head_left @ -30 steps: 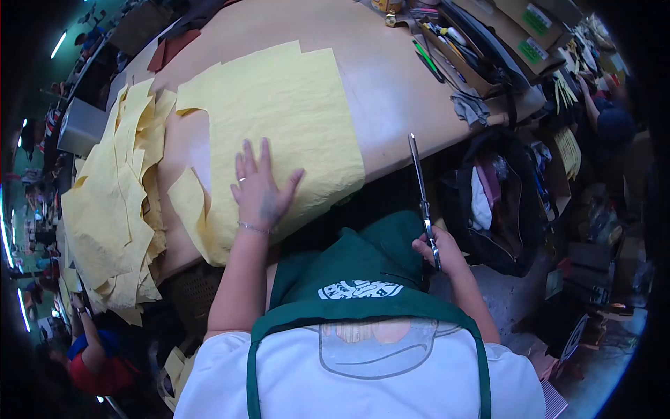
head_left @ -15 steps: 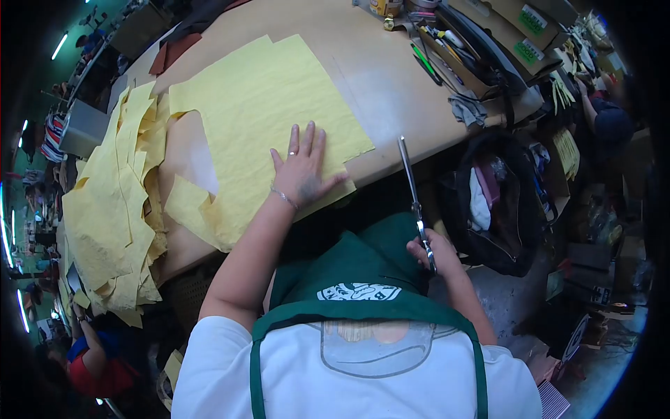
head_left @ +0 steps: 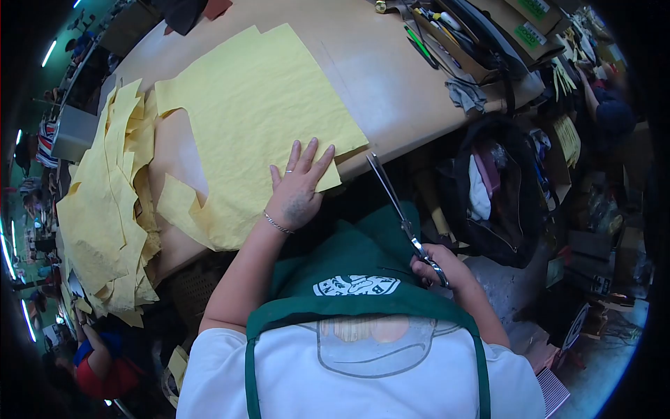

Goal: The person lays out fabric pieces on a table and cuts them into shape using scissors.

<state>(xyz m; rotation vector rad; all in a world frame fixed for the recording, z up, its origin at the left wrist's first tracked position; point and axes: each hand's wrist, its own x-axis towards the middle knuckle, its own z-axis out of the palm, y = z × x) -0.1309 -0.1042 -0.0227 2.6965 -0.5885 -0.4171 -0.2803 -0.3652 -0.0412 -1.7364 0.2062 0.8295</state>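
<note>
A large yellow sheet (head_left: 258, 112) with an irregular outline lies on the table (head_left: 391, 91), its lower edge at the table's near edge. My left hand (head_left: 298, 188) rests on the sheet's lower right part, fingers spread, palm down. In my right hand (head_left: 441, 265) is a pair of long metal scissors (head_left: 405, 222), held by the handles. The blades point up and left, slightly parted, with their tips just off the sheet's right corner. Nothing shows between the blades. A narrow curled flap of the sheet sticks out at its lower left.
Yellow scraps (head_left: 105, 209) are heaped at the table's left end. Pens, a grey cloth (head_left: 466, 94) and cardboard boxes (head_left: 523, 28) stand at the right. An open black bag (head_left: 499, 188) sits beside the table. Other people are at the far left (head_left: 105, 363) and far right (head_left: 611, 108).
The yellow sheet has turned and shifted left, with its right corner now by the scissors. My left hand slid right onto its lower right part. The scissors have tilted left, their blades slightly parted.
</note>
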